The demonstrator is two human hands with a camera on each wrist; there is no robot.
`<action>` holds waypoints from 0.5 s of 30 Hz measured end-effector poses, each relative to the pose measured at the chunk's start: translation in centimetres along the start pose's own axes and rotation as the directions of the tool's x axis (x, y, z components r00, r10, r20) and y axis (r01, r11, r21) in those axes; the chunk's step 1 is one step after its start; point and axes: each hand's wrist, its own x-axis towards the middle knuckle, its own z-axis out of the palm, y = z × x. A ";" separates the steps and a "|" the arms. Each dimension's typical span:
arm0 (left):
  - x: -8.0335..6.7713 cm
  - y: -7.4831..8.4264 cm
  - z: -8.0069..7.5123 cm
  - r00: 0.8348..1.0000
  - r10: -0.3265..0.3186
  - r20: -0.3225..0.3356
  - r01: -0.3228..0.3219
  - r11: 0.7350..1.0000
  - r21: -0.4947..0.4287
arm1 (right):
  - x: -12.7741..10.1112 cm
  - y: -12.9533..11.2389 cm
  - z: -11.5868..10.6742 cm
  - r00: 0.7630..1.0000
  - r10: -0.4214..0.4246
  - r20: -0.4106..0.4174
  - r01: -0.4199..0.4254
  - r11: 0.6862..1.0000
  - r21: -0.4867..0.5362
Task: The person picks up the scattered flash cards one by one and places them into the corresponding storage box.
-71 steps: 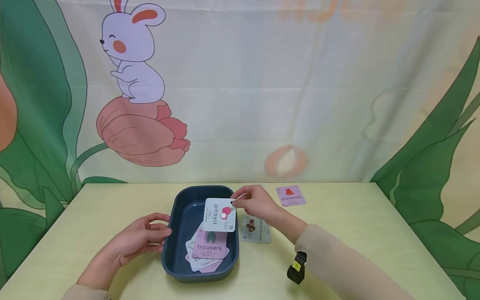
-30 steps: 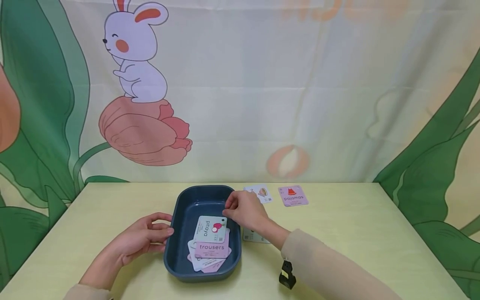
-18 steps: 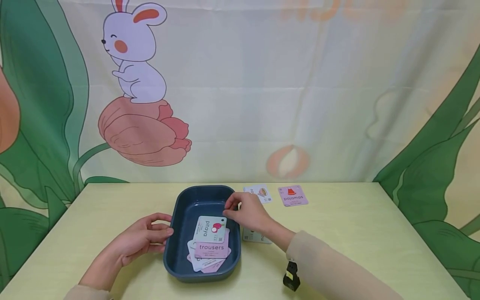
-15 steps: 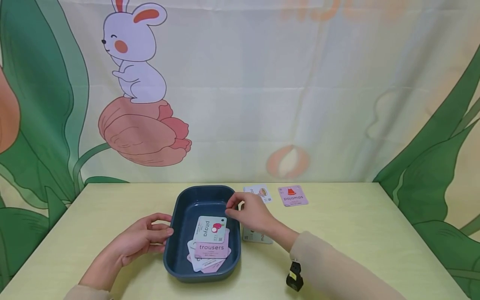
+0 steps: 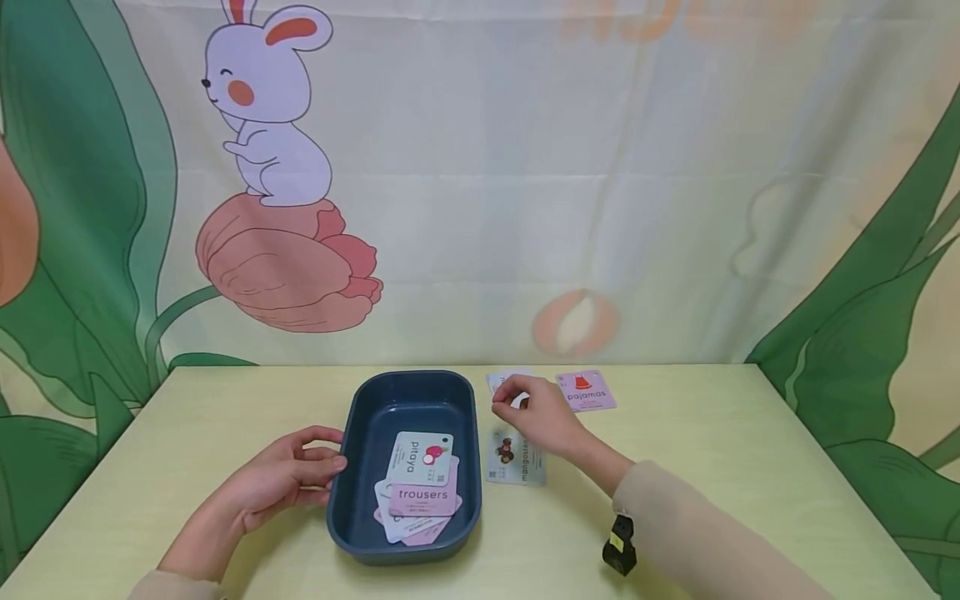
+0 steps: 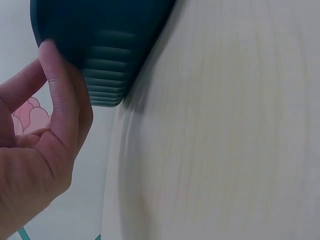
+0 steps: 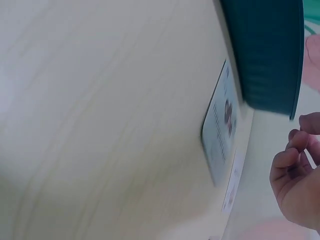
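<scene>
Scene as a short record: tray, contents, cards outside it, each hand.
container: dark blue tray on the table
top card: pitaya card, overlapping the trousers card
beneath: more cards, partly hidden
outside tray: mangosteen card, pajamas card, pale card partly covered by the right hand
left hand: touches tray's left side
right hand: right of tray, fingers curled, nothing visibly held

In the head view we read "pitaya", sideways, on the pale rounded-corner card at lower centre and "trousers" on the pink rounded-corner card beneath it. To their right, we see "mangoste" on the grey-green rectangular card, its end meeting the right hand, and above, "pajamas" on the upper pink square card. Smaller print we cannot make out.
</scene>
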 end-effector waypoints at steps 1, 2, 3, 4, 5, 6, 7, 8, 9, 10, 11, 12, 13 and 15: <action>0.0 0.0 0.0 1.000 0.000 0.001 0.000 1.000 -0.002 | 0.0 0.2 -0.3 1.000 0.005 -0.008 -0.005 1.000 -0.012; 0.0 0.0 0.0 1.000 0.000 0.001 0.000 1.000 -0.005 | 0.0 0.5 -0.6 1.000 0.011 -0.016 -0.011 1.000 -0.026; 0.0 0.0 0.0 1.000 0.000 0.002 0.001 1.000 -0.006 | 0.0 0.8 -0.8 1.000 0.017 -0.026 -0.018 0.999 -0.042; 0.0 0.0 -0.1 1.000 -0.002 0.001 0.002 1.000 -0.008 | 0.0 1.2 -1.1 0.999 0.027 -0.033 -0.029 0.998 -0.060; 0.0 0.0 -0.1 1.000 -0.004 0.000 0.004 1.000 -0.010 | 0.0 1.6 -1.4 0.998 0.039 -0.043 -0.043 0.996 -0.078; 0.0 0.0 -0.1 1.000 -0.006 -0.001 0.006 1.000 -0.011 | 0.0 2.0 -1.7 0.997 0.051 -0.050 -0.055 0.994 -0.094; 0.0 0.0 -0.1 1.000 -0.007 -0.003 0.007 1.000 -0.011 | 0.0 2.4 -1.9 0.996 0.064 -0.058 -0.070 0.992 -0.108; 0.0 0.0 0.0 1.000 -0.009 -0.005 0.009 1.000 -0.011 | -0.1 2.8 -2.2 0.996 0.070 -0.063 -0.078 0.990 -0.119; 0.0 0.0 0.0 1.000 -0.010 -0.006 0.010 1.000 -0.010 | -0.1 3.2 -2.5 0.994 0.077 -0.071 -0.086 0.988 -0.128; 0.0 0.0 0.0 1.000 -0.009 -0.006 0.009 1.000 -0.010 | -0.1 3.6 -2.8 0.993 0.085 -0.079 -0.095 0.986 -0.139; 0.0 0.0 0.0 1.000 -0.009 -0.006 0.009 1.000 -0.009 | -0.2 3.9 -3.1 0.992 0.090 -0.090 -0.103 0.984 -0.149; 0.1 0.0 0.0 1.000 -0.009 -0.005 0.009 1.000 -0.010 | -0.2 4.2 -3.4 0.990 0.097 -0.100 -0.112 0.982 -0.153; 0.0 0.0 0.0 1.000 -0.008 -0.006 0.008 1.000 -0.010 | -0.3 4.5 -3.7 0.988 0.109 -0.109 -0.125 0.980 -0.156; 0.0 0.0 -0.1 1.000 -0.007 -0.007 0.007 1.000 -0.011 | -0.4 4.9 -4.2 0.983 0.132 -0.126 -0.152 0.975 -0.165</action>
